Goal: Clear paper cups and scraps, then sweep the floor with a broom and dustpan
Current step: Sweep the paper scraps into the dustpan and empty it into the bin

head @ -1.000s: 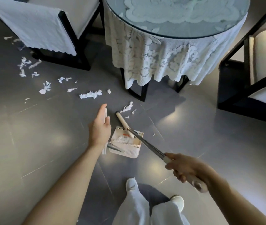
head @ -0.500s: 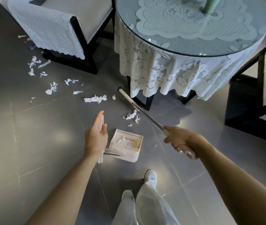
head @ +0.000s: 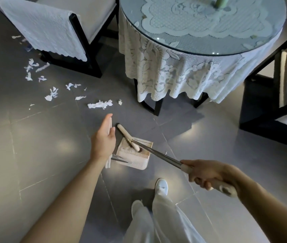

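Observation:
My left hand (head: 103,142) holds the white upright handle of a cream dustpan (head: 140,160) that stands on the grey floor. My right hand (head: 204,174) grips the broom's metal handle (head: 158,152) at its white grip. The cream broom head (head: 127,136) lies across the dustpan's mouth. Torn white paper scraps (head: 100,104) trail over the floor from just beyond my left hand to the far left (head: 30,67). One tiny scrap (head: 166,152) lies right of the pan.
A round glass-topped table (head: 200,48) with a lace cloth stands ahead, a pale green object (head: 221,1) on it. Dark-framed chairs stand at the back left (head: 79,41) and at the right (head: 270,106). My white shoes (head: 162,185) are just behind the pan.
The broom head swung back from near the table leg to the dustpan's mouth. The small scraps that lay in front of the pan are no longer on the floor. My left hand stayed put.

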`<act>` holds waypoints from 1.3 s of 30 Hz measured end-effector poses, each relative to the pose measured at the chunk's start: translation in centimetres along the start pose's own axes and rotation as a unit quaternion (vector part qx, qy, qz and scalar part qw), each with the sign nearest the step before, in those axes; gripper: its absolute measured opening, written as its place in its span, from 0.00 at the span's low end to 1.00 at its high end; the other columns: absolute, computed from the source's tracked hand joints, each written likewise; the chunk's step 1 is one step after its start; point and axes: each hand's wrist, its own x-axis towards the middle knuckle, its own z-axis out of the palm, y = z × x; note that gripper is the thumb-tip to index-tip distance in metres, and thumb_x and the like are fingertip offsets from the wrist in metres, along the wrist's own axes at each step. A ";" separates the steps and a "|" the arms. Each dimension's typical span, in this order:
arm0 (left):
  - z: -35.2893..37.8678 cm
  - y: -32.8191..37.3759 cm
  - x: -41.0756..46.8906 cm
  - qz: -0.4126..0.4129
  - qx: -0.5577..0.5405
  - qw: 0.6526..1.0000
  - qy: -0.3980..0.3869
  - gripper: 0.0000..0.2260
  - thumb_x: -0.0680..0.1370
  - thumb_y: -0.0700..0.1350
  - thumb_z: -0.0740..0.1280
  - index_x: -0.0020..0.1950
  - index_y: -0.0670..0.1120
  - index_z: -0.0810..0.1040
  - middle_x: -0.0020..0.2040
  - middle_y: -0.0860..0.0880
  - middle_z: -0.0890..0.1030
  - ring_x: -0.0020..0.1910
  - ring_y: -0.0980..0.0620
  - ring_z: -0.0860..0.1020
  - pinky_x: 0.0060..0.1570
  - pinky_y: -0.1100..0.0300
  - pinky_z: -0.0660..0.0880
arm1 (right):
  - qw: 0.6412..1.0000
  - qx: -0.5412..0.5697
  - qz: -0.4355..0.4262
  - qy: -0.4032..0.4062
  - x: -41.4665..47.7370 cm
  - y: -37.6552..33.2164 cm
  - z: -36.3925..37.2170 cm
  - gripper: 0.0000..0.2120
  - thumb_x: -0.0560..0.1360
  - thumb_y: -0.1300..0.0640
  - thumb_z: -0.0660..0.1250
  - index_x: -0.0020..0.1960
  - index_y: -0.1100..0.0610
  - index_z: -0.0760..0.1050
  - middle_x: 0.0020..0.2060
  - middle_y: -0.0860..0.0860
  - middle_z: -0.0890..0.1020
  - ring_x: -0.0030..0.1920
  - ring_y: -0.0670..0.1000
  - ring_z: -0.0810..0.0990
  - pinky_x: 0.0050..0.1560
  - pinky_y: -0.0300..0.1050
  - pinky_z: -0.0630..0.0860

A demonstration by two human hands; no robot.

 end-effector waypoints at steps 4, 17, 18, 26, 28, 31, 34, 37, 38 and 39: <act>-0.6 -0.4 -2.8 0.035 -0.008 0.999 -0.027 0.20 0.80 0.36 0.62 0.72 0.46 0.69 0.68 0.49 0.75 0.65 0.46 0.74 0.56 0.68 0.63 | 0.995 0.089 -0.004 0.034 -3.1 2.4 2.8 0.31 0.78 0.68 0.60 0.73 0.42 0.60 0.25 0.50 0.69 0.21 0.45 0.66 0.20 0.35 0.65; 0.8 -0.1 -11.2 0.128 0.007 0.984 -0.124 0.20 0.80 0.38 0.62 0.70 0.51 0.70 0.60 0.47 0.80 0.53 0.41 0.77 0.50 0.63 0.68 | 0.961 0.240 -0.013 0.140 -8.2 13.8 9.4 0.30 0.79 0.65 0.62 0.75 0.45 0.59 0.24 0.51 0.69 0.21 0.47 0.66 0.19 0.38 0.65; 1.1 0.0 -11.8 0.128 0.010 0.983 -0.133 0.20 0.80 0.39 0.62 0.70 0.53 0.70 0.60 0.48 0.80 0.54 0.41 0.77 0.52 0.59 0.69 | 0.961 0.233 -0.011 0.149 -8.1 14.4 9.7 0.30 0.78 0.65 0.63 0.75 0.45 0.58 0.23 0.51 0.70 0.21 0.47 0.66 0.19 0.38 0.66; 3.9 1.7 -13.3 0.144 0.040 0.980 -0.130 0.21 0.79 0.40 0.63 0.70 0.55 0.70 0.57 0.47 0.82 0.49 0.37 0.77 0.49 0.54 0.73 | 0.975 0.185 0.009 0.125 -3.3 15.5 10.9 0.24 0.79 0.62 0.62 0.72 0.51 0.61 0.25 0.52 0.72 0.20 0.46 0.69 0.22 0.38 0.68; 4.4 2.1 -14.0 0.143 0.053 0.980 -0.124 0.21 0.79 0.40 0.63 0.71 0.54 0.70 0.57 0.46 0.82 0.51 0.36 0.77 0.51 0.53 0.73 | 0.980 0.170 0.008 0.099 -3.3 15.7 11.5 0.26 0.77 0.63 0.64 0.71 0.47 0.61 0.26 0.52 0.73 0.21 0.46 0.70 0.23 0.38 0.69; 4.3 2.4 -15.6 0.157 0.061 0.980 -0.109 0.20 0.79 0.40 0.63 0.71 0.52 0.71 0.56 0.45 0.82 0.49 0.36 0.78 0.50 0.53 0.72 | 0.976 0.215 0.007 0.037 -4.7 16.8 11.3 0.25 0.78 0.66 0.61 0.72 0.49 0.62 0.23 0.50 0.68 0.20 0.45 0.66 0.20 0.35 0.65; 3.5 1.9 -18.0 0.147 0.072 0.982 -0.095 0.21 0.79 0.39 0.64 0.71 0.52 0.71 0.52 0.41 0.82 0.47 0.34 0.78 0.47 0.51 0.73 | 0.980 0.198 0.003 0.030 -6.7 17.6 10.8 0.25 0.78 0.67 0.61 0.71 0.48 0.63 0.22 0.50 0.67 0.19 0.45 0.65 0.18 0.35 0.64; 2.1 1.3 -22.0 0.129 0.073 0.987 -0.055 0.20 0.78 0.37 0.65 0.69 0.50 0.73 0.44 0.40 0.81 0.40 0.33 0.77 0.42 0.50 0.76 | 0.985 0.167 -0.015 0.041 -8.3 17.9 11.6 0.28 0.78 0.66 0.62 0.72 0.45 0.62 0.25 0.51 0.69 0.20 0.44 0.67 0.20 0.35 0.66; 1.5 1.1 -23.3 0.122 0.071 0.989 -0.032 0.20 0.78 0.37 0.65 0.69 0.50 0.73 0.40 0.40 0.79 0.38 0.33 0.76 0.39 0.51 0.75 | 0.987 0.155 -0.022 0.046 -8.7 17.8 11.8 0.28 0.78 0.66 0.62 0.72 0.45 0.62 0.26 0.51 0.70 0.20 0.44 0.67 0.20 0.36 0.66; 0.9 0.8 -24.5 0.111 0.069 0.991 -0.011 0.19 0.78 0.36 0.65 0.68 0.49 0.74 0.38 0.41 0.77 0.36 0.34 0.74 0.38 0.52 0.74 | 0.988 0.142 -0.029 0.048 -9.1 17.5 11.9 0.28 0.78 0.66 0.62 0.72 0.44 0.63 0.26 0.52 0.70 0.20 0.44 0.67 0.20 0.36 0.66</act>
